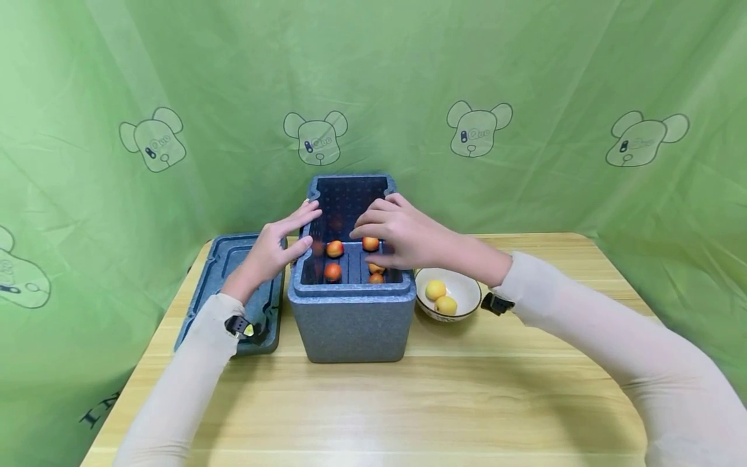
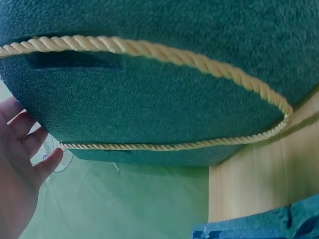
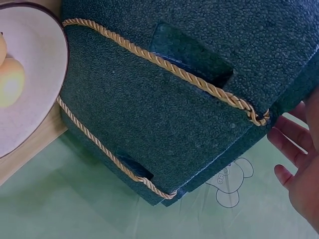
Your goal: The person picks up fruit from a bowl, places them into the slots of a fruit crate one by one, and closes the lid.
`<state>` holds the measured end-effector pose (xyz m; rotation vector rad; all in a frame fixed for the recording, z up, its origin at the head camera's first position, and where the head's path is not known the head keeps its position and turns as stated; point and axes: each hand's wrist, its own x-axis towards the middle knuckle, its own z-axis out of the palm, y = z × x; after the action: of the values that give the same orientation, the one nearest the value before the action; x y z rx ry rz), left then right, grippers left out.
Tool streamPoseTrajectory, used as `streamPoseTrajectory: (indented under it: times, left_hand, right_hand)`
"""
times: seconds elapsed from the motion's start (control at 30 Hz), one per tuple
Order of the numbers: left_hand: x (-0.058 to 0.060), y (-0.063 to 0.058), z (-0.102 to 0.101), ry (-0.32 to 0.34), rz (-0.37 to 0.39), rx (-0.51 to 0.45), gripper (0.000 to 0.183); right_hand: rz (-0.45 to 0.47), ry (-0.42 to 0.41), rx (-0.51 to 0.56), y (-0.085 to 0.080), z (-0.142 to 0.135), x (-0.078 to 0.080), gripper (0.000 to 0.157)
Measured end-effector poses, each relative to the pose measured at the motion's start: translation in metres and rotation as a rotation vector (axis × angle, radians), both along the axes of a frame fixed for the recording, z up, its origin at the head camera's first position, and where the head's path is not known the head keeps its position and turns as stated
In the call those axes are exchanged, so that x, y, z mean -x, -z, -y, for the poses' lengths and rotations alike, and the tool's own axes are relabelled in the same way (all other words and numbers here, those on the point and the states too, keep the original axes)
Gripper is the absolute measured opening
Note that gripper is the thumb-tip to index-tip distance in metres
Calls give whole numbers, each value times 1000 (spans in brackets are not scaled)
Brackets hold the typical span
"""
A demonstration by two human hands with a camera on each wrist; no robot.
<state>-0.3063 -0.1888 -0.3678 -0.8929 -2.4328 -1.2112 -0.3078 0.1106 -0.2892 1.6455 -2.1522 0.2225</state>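
A grey foam box (image 1: 353, 327) stands lidless on the table, with several small round orange-red fruits (image 1: 332, 272) on its ribbed floor. My left hand (image 1: 274, 250) is at the box's left rim, fingers extended along the edge and thumb spread apart. Over the right rim reaches my right hand (image 1: 403, 233), its fingers loosely bent above the inside; no fruit shows in its grasp. Part of the fruit on that side is covered by this hand. In the right wrist view the fingers (image 3: 291, 137) lie close to the box's upper edge.
Right of the box, a white bowl (image 1: 469, 292) with a dark rim holds two yellow fruits (image 1: 446, 305). The grey lid (image 1: 218, 279) lies on the table at left. Twisted rope (image 2: 199, 62) runs along the box's sides. A green curtain (image 1: 385, 71) hangs behind the wooden table (image 1: 362, 415).
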Motion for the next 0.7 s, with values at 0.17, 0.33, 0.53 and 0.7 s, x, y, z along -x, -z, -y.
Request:
streamPoseTrajectory:
  times: [0.17,0.33,0.53,0.7]
  left_hand:
    - [-1,-3,2,-33,-24,103,54]
    - [-3,-5,3,-72,-67,195,54]
    - [-2,-6,4,-77,-90,226,54]
    - [-3,-7,3,-82,-90,229,54]
  right_hand:
    - [21,10,41,1,-8,2,36]
    - [14,7,132,3,-21,5,35]
    - [5,50,237,8,-45,11,34]
    - [19,120,277,19,-69,17,33]
